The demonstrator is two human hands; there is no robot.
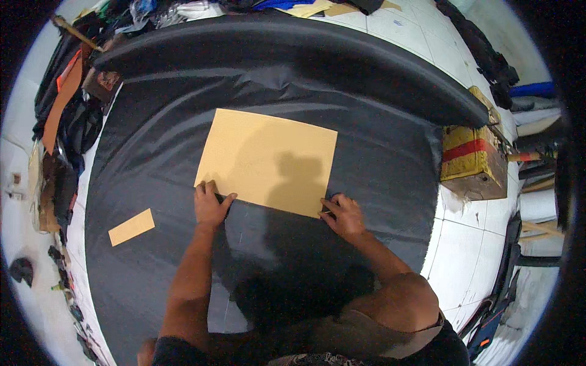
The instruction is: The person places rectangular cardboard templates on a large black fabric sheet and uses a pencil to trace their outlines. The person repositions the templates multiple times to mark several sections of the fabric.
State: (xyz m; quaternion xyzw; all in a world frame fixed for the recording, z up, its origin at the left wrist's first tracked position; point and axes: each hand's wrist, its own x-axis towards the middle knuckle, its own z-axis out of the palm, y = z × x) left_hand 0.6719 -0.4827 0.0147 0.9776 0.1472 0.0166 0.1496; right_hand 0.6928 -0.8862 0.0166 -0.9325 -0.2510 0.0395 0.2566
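Step, judged: positioning tan rectangular sheet [262,155] on black fabric [165,152]. Left hand [212,206] spread, 8 o'clock; right hand [345,216], 4 o'clock, grip unclear. Next likely needs steady pressure.

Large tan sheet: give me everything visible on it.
The large tan sheet is a plain, roughly rectangular panel that looks like stiff card or board. It lies flat on the dark fabric, turned slightly so its long edges slope down to the right. A shadow covers much of its middle and right side. The left hand has fingertips on its near left corner; the right hand is at its near right corner, exact grip unclear.
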